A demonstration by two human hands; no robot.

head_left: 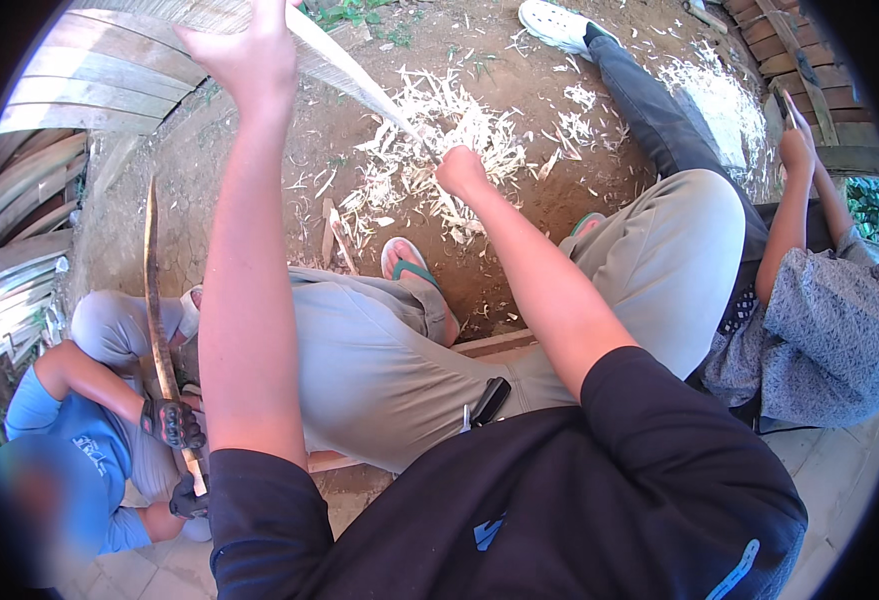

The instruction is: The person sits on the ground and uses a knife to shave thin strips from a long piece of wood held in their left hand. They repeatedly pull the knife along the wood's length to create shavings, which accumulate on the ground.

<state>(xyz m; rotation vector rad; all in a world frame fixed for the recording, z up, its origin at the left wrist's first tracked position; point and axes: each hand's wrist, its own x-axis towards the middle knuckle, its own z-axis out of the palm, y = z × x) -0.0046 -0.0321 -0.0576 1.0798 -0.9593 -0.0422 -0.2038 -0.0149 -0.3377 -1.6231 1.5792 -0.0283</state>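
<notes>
A long, pale, curved strip runs down from the top left, narrowing like a blade toward the middle. Lengthwise lines mark its surface; its material I cannot make out. My left hand is wrapped round its wide part at the top edge, thumb pointing left, other fingers partly cut off by the frame. Lower down, my right hand is a fist around the narrow end, where a short dark part shows by the knuckles. Beneath lies a heap of pale wood shavings.
At left, a person with gloved hands holds a long curved wooden piece. Another seated person is at right, one leg stretched out. Planks stand at upper left. A black object rests on my lap.
</notes>
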